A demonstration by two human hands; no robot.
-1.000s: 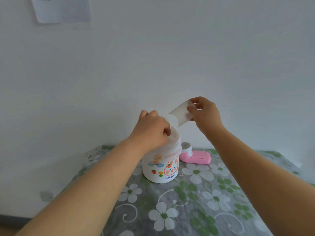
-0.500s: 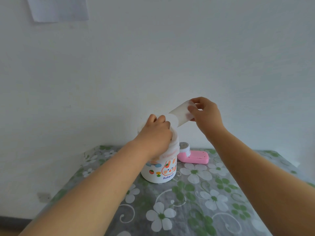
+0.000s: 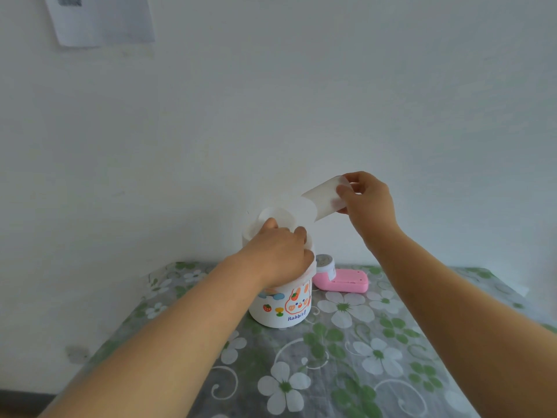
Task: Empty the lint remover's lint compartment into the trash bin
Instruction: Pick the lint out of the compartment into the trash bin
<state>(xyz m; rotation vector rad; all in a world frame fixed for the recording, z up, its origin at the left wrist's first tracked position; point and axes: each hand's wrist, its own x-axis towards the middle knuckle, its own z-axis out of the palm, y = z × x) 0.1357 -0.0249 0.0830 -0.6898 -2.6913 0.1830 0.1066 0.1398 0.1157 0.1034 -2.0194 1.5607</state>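
A small white trash bin (image 3: 280, 309) with a cartoon rabbit print stands on the flowered table. My left hand (image 3: 277, 254) lies over its top, fingers curled on the rim. A white round lid part (image 3: 275, 220) shows just behind the fingers. My right hand (image 3: 367, 203) pinches the translucent white lint compartment (image 3: 319, 203), which is tilted with its open end down toward the bin's mouth. The pink lint remover (image 3: 346, 282) lies on its side right behind the bin, its round shaver head facing up.
The table (image 3: 361, 357) has a grey cloth with white and green flowers and stands against a white wall. A sheet of paper (image 3: 102, 19) hangs on the wall at the upper left. The table's left edge runs diagonally near my left forearm.
My left hand has dropped lower onto the bin's top, and the white lid part now shows behind it. My right hand keeps the compartment tilted at about the same spot.
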